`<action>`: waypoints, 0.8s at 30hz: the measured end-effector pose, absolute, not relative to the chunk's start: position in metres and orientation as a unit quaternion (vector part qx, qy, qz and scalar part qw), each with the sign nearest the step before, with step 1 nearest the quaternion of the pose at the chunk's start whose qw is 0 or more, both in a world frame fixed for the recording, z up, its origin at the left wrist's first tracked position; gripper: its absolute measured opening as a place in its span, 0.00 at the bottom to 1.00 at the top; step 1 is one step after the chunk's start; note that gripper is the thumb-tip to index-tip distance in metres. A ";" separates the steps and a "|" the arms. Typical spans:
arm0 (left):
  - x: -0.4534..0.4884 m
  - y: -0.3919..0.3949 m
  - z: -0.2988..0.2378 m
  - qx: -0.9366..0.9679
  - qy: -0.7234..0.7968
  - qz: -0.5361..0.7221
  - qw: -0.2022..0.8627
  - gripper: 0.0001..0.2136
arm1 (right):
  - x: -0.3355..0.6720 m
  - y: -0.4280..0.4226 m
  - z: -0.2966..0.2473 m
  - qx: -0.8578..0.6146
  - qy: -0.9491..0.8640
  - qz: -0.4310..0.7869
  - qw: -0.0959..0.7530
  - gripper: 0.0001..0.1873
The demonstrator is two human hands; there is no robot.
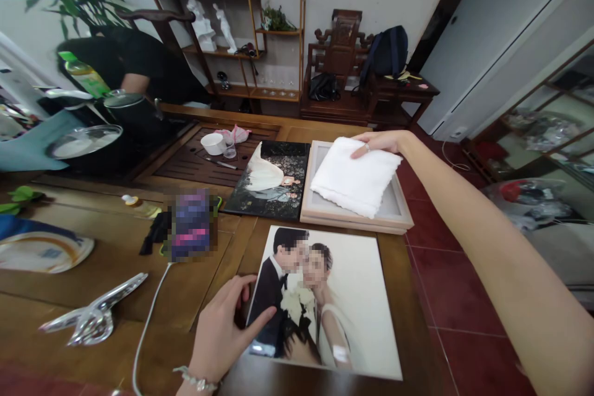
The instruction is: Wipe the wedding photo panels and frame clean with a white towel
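My right hand [383, 141] pinches the far corner of a folded white towel [355, 176], thumb on top and the other fingers partly hidden. The towel lies over a pale wooden frame [355, 223], which appears stacked on another. My left hand [227, 325], wearing a beaded bracelet, is at the left edge of a large wedding photo panel [357, 297] lying flat on the table. Its thumb rests on the picture and its fingers are spread from the thumb along the edge. Beyond the panel, a darker wedding photo [273, 182] lies beside the frame.
On the wooden table [236, 260] are a shiny silver tool [95, 315], a white cable [151, 315], a small dropper bottle [134, 201] and a blurred-out purple item [192, 223]. A tea tray [185, 161] holds a white cup [213, 143]. A person in black [139, 62] is at the far left.
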State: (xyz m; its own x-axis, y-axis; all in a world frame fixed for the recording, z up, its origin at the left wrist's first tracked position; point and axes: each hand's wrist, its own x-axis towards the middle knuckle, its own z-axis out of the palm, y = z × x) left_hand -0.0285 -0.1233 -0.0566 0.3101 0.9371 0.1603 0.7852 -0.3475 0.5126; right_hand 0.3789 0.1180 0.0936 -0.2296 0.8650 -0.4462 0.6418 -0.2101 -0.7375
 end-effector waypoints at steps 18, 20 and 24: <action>-0.003 -0.119 -0.060 0.754 0.519 0.303 0.265 0.34 | 0.369 -0.137 0.160 -0.675 -0.506 0.366 0.393 0.19; 0.006 -0.116 -0.062 0.776 0.490 0.293 0.266 0.34 | 0.368 -0.163 0.150 -0.694 -0.554 0.262 0.377 0.18; 0.014 -0.113 -0.068 0.824 0.460 0.251 0.214 0.36 | 0.347 -0.204 0.110 -0.695 -0.619 0.004 0.365 0.16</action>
State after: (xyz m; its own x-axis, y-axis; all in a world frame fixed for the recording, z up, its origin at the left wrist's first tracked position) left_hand 0.0137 -0.1125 -0.0683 0.4507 0.8662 0.2157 0.6515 -0.4844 0.5839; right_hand 0.3470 -0.2039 0.1101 0.2332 0.8637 0.4468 0.8586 0.0328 -0.5115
